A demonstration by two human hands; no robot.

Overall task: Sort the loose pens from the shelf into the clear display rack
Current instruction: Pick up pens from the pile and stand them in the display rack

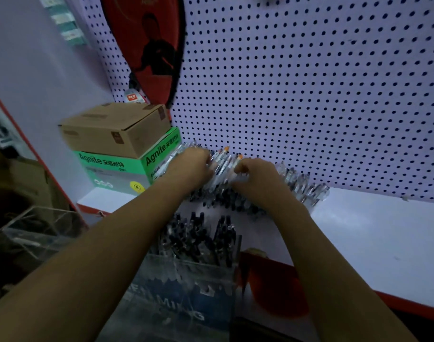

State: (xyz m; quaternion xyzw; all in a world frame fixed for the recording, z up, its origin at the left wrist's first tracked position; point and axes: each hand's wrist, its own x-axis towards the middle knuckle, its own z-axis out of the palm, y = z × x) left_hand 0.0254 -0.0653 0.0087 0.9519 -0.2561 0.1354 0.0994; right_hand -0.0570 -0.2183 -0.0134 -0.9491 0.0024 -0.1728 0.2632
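A long heap of loose pens with clear barrels and dark grips lies on the white shelf against the pegboard. My left hand reaches into the left part of the heap, its fingers curled round a bunch of pens. My right hand sits just to its right, fingers curled into the same bunch. Between the hands a few pens with orange tips stick up. In front of the shelf, between my forearms, stands the clear display rack, holding several dark-capped pens upright.
A brown cardboard box sits on a green Agnite box at the shelf's left end. A red racket bag hangs on the pegboard. An empty clear acrylic case stands lower left. A red object lies beside the rack.
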